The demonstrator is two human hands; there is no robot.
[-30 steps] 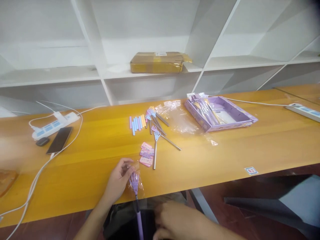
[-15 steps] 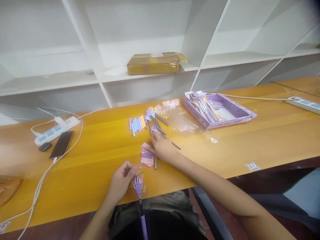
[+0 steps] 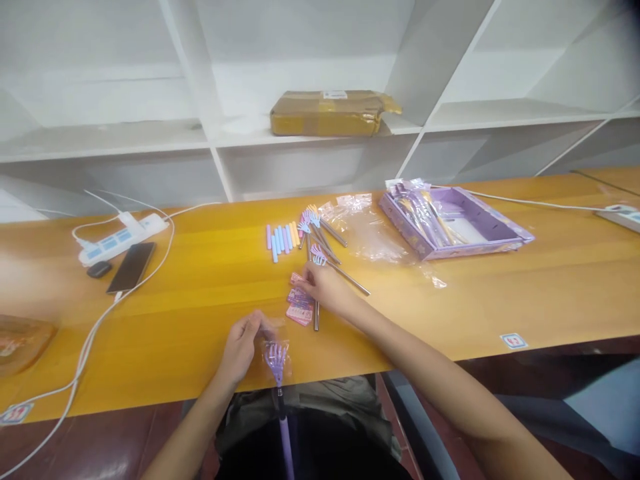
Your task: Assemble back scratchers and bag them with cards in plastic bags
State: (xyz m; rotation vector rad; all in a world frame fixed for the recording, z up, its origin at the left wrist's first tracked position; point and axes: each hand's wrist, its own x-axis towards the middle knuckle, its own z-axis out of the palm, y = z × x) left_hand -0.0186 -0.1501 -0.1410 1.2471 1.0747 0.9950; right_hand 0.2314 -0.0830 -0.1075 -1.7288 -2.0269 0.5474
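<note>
My left hand point(image 3: 241, 347) is closed on the top of a clear plastic bag with a purple hand-shaped back scratcher point(image 3: 277, 360) in it. The scratcher's purple handle runs down over my lap. My right hand point(image 3: 324, 283) is at the small pile of printed cards point(image 3: 300, 308), its thumb and finger closed on the upper pink card point(image 3: 297, 279). Beside that hand lie metal-rod back scratchers point(image 3: 320, 256) with coloured hand-shaped heads. Several pastel handle tubes point(image 3: 281, 239) lie in a row behind the cards.
Loose clear bags point(image 3: 367, 230) lie right of the scratchers. A purple box point(image 3: 480, 252) at the right holds bagged scratchers. Leftward are a power strip point(image 3: 125, 240), a phone point(image 3: 131, 267) and white cables. A taped carton point(image 3: 327, 120) sits on the shelf; the table's front edge is close to me.
My right hand's fingers have drawn together on the upper pink card. My left hand stays on the bag. The whole view has shifted slightly.
</note>
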